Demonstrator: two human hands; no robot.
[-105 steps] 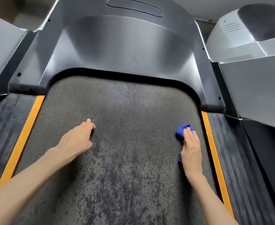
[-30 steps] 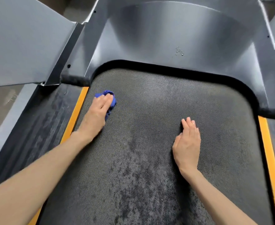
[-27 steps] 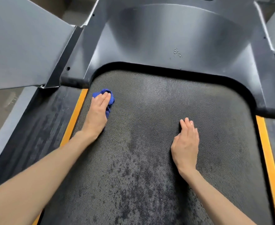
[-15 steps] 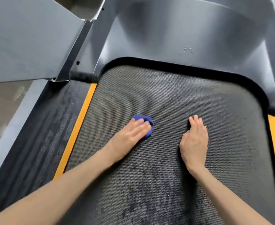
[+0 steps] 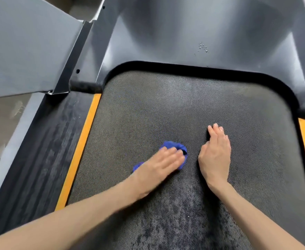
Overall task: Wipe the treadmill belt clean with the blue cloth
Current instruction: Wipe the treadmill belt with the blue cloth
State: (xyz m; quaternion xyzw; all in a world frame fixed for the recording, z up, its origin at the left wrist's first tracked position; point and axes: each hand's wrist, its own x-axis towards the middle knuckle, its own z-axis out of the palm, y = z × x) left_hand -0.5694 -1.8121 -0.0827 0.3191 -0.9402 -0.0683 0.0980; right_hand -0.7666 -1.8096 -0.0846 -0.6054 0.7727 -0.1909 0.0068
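The bunched blue cloth is pressed flat onto the middle of the treadmill belt by the left hand, fingers straight. The right hand is laid open just beside it.

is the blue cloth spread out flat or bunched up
Bunched up: the blue cloth shows as a small crumpled wad with folds, poking out around the left hand pressing it onto the treadmill belt.
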